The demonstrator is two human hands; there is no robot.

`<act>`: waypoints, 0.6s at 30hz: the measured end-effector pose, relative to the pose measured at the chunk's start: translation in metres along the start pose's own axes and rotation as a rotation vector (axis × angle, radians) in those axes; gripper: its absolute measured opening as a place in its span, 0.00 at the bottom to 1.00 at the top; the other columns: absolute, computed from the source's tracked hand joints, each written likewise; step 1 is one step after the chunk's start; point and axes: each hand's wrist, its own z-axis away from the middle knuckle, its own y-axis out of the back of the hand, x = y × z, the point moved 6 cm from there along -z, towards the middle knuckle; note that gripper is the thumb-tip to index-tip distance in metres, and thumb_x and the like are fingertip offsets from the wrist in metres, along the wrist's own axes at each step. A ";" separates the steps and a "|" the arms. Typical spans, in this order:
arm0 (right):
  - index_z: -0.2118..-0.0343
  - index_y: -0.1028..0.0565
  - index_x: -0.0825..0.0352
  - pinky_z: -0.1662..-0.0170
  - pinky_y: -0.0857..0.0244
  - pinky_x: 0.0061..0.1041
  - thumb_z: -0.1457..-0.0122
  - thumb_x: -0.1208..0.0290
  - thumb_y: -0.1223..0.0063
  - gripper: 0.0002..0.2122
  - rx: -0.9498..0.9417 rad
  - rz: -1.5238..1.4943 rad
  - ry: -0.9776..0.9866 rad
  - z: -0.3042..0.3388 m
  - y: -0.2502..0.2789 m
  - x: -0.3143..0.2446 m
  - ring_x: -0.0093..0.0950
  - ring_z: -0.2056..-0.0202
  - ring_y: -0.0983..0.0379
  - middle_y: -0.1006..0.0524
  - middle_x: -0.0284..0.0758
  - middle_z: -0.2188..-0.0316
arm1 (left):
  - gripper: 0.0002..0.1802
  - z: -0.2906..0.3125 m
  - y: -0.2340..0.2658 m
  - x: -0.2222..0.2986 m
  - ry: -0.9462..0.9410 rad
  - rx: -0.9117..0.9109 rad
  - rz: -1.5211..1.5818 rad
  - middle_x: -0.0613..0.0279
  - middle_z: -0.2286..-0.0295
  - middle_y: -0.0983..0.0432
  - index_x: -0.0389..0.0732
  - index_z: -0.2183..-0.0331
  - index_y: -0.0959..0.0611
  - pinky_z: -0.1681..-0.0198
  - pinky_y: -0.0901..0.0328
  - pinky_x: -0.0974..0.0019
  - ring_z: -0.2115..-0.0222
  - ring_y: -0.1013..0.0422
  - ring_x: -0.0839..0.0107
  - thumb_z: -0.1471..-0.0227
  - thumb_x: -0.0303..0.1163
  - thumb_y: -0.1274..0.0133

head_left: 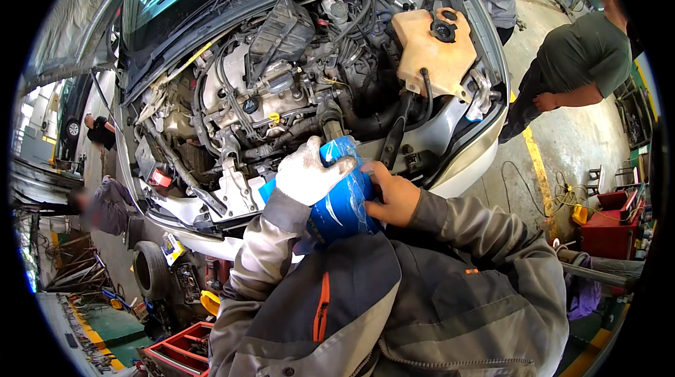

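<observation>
A blue cylindrical part wrapped in clear plastic film is held close to my chest, in front of the open engine bay of a silver car. My left hand, in a dirty white glove, grips its top and side. My bare right hand presses against its right side, fingers curled on the wrapping. Both grey jacket sleeves come up from below. The lower end of the blue part is hidden behind my jacket.
A beige coolant tank sits at the engine bay's right. Two people stand at the upper right, another crouches at the left. A red tool cart stands right, a red tray lower left, a tyre beside it.
</observation>
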 end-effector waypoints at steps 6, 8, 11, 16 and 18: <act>0.36 0.54 0.71 0.60 0.29 0.38 0.48 0.66 0.41 0.41 -0.114 0.059 -0.029 -0.012 0.005 0.018 0.49 0.67 0.22 0.23 0.55 0.69 | 0.32 -0.009 -0.011 0.011 -0.071 -0.033 -0.127 0.50 0.82 0.28 0.36 0.73 0.25 0.78 0.31 0.56 0.80 0.25 0.53 0.56 0.59 0.38; 0.36 0.54 0.69 0.54 0.30 0.34 0.49 0.72 0.41 0.41 -0.168 0.006 -0.098 -0.017 -0.003 0.026 0.45 0.59 0.23 0.23 0.54 0.61 | 0.29 -0.006 -0.003 0.019 -0.147 0.015 -0.104 0.53 0.84 0.31 0.38 0.74 0.26 0.82 0.33 0.57 0.83 0.27 0.55 0.53 0.56 0.39; 0.34 0.54 0.71 0.57 0.29 0.37 0.49 0.65 0.40 0.44 -0.086 0.060 -0.042 -0.016 -0.003 0.018 0.49 0.63 0.23 0.23 0.58 0.64 | 0.29 0.000 -0.004 0.014 -0.274 0.060 -0.239 0.54 0.84 0.31 0.38 0.74 0.26 0.83 0.33 0.57 0.84 0.28 0.55 0.52 0.58 0.40; 0.38 0.41 0.70 0.51 0.31 0.40 0.53 0.56 0.36 0.41 0.075 0.247 0.212 -0.014 0.016 0.022 0.53 0.54 0.27 0.32 0.56 0.47 | 0.35 -0.013 -0.002 0.020 -0.101 0.014 -0.137 0.52 0.86 0.29 0.38 0.74 0.28 0.82 0.33 0.58 0.84 0.27 0.55 0.50 0.65 0.46; 0.41 0.36 0.69 0.48 0.34 0.39 0.53 0.57 0.34 0.37 0.072 0.288 0.271 -0.013 0.013 0.001 0.50 0.50 0.30 0.32 0.52 0.46 | 0.34 -0.006 -0.005 0.010 -0.155 0.035 -0.185 0.51 0.86 0.28 0.38 0.74 0.27 0.82 0.33 0.57 0.84 0.27 0.54 0.49 0.65 0.46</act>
